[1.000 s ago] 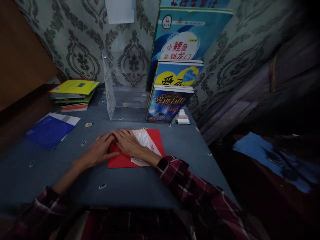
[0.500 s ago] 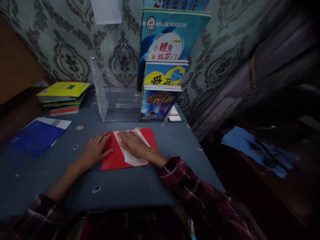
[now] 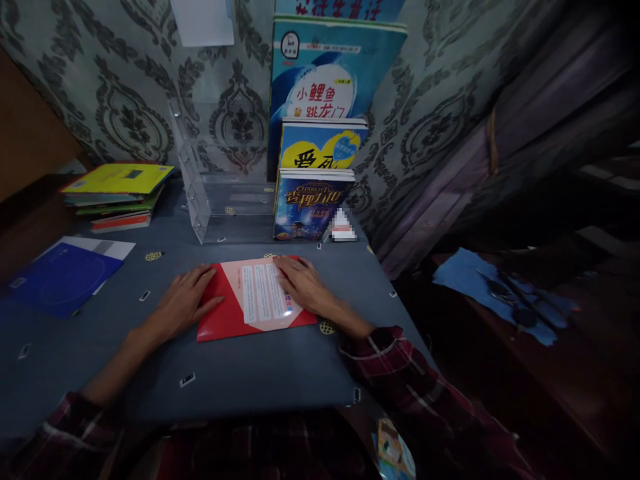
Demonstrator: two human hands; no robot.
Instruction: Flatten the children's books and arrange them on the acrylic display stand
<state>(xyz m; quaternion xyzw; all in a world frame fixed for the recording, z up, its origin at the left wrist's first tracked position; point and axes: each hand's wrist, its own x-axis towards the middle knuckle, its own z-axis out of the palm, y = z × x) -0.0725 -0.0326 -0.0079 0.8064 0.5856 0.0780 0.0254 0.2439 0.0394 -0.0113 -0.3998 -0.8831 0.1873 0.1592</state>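
Observation:
A red book point(image 3: 233, 310) with a pale pink printed panel lies flat on the table in front of me. My left hand point(image 3: 187, 300) rests at its left edge, fingers stretched out and thumb over the red cover. Lying across the book's right side is my right hand point(image 3: 305, 285), palm down with the fingers extended. Neither hand grips the book. Just behind it stands a clear acrylic rack point(image 3: 197, 200), whose right part holds upright books, the front one a dark blue book point(image 3: 307, 210).
At the left are a stack of books with a yellow cover point(image 3: 120, 180) on top and a blue book point(image 3: 70, 277). A white triangular object point(image 3: 343, 225) stands beside the rack. Off the table's right side lies a blue cloth-like piece point(image 3: 465, 273) with dark items on it.
My right hand has slid rightward over the red book, uncovering more of the printed panel. My left hand stays at the left edge. The whole view has shifted slightly.

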